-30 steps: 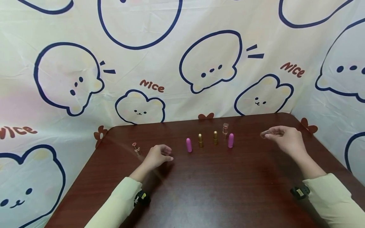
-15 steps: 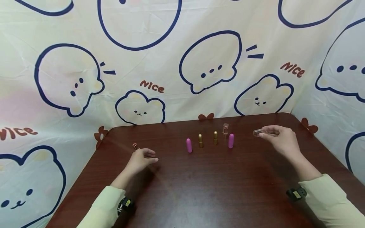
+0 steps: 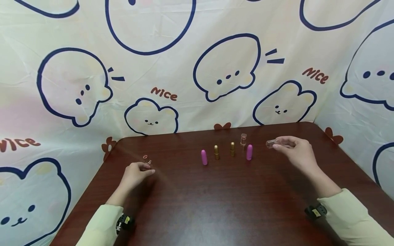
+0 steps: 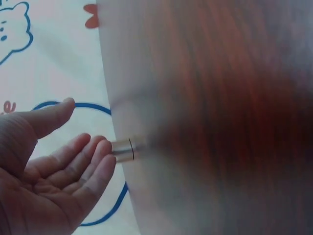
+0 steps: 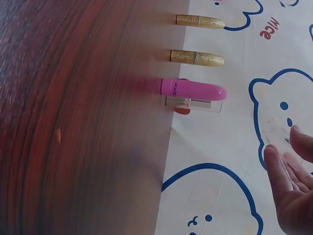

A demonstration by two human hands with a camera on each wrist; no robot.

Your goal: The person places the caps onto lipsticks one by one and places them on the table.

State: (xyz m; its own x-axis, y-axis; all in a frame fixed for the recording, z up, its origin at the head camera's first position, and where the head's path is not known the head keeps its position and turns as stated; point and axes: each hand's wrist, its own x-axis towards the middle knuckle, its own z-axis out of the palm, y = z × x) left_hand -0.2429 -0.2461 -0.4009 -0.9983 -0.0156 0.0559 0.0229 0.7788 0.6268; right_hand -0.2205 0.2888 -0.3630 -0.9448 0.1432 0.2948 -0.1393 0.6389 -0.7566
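Observation:
My left hand (image 3: 135,176) is beside an uncapped lipstick tube (image 3: 146,158) that stands at the left of the table. In the left wrist view the fingertips overlap one end of this tube (image 4: 123,151), and the thumb stands well apart from it. Over the right side of the table, my right hand (image 3: 296,153) pinches a clear lipstick cap (image 3: 271,144) between thumb and fingers. The cap lies nearly level, its free end pointing left. The right wrist view shows it only faintly against the white backdrop.
A pink lipstick tube (image 3: 204,157), two gold tubes (image 3: 217,152) (image 3: 232,149) and another pink tube (image 3: 249,152) stand mid-table. Behind the right pink one is a clear-capped tube (image 3: 243,139). The patterned cloth (image 3: 184,112) rises along the brown table's (image 3: 215,198) back edge.
My left hand has moved left and down, to beside the uncapped lipstick tube. The right hand has shifted a little left with the clear cap. The standing tubes have stayed put.

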